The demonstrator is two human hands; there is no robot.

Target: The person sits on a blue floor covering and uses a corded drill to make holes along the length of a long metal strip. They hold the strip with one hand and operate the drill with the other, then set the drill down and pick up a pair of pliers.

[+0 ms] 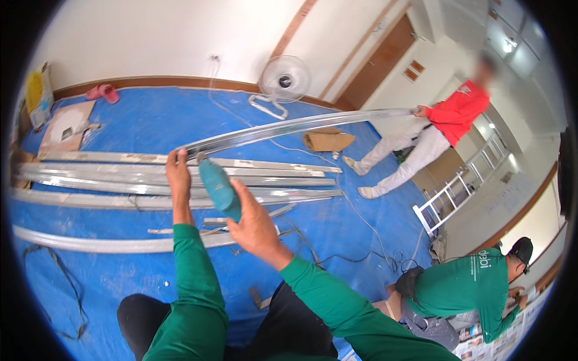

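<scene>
Gripping the near end of a long metal channel [289,127], the left hand [178,174] has its fingers curled over the edge; the right hand [253,222] is wrapped around a teal power tool [218,188] whose tip meets the channel just beside the left hand; the channel runs raised above the floor toward a person in a red top [459,111], who holds its far end; more metal channels [168,180] lie side by side on the blue floor sheet [168,117] beneath; a person in a green shirt [469,283] crouches at the right; a white fan [283,81] stands by the wall.
</scene>
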